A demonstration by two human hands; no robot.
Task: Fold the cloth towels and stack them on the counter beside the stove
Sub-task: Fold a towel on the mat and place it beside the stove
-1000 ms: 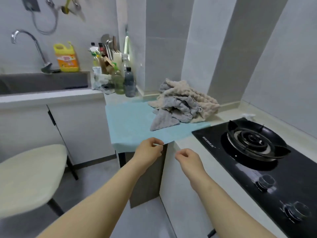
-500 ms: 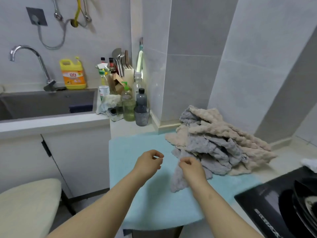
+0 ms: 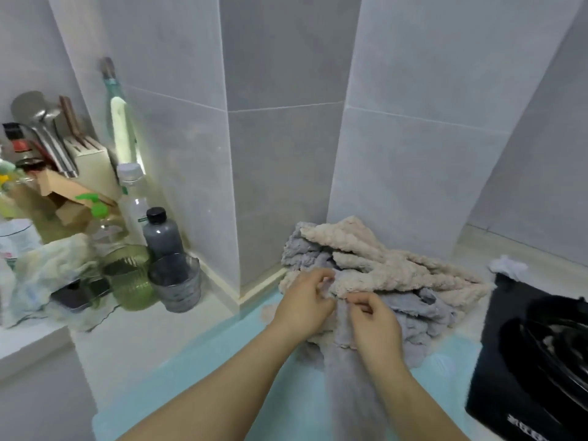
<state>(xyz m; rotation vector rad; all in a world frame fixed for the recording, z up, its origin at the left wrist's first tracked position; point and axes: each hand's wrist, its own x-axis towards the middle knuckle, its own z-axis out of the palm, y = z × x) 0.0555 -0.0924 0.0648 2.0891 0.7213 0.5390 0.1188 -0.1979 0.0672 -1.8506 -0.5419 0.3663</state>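
Note:
A crumpled heap of beige towels (image 3: pixel 381 265) and grey towels (image 3: pixel 410 316) lies on a light blue mat (image 3: pixel 197 386) on the counter, against the tiled wall. My left hand (image 3: pixel 302 300) and my right hand (image 3: pixel 372 326) are side by side at the front of the heap. Both pinch the top edge of one grey towel (image 3: pixel 346 374), which hangs down toward me between my forearms. The black stove (image 3: pixel 509 370) sits at the right edge, next to the heap.
Left of the mat stand a dark grey bottle (image 3: pixel 162 233), a grey glass (image 3: pixel 175 281), a green glass (image 3: pixel 130 278), clear bottles, a knife block (image 3: pixel 92 167) with utensils and a crumpled plastic bag (image 3: pixel 41 275). A white rag (image 3: pixel 509 265) lies behind the stove.
My view moved closer to the counter and to the right. Both hands reached forward from the mat's edge to the heap and took hold of a grey towel's edge.

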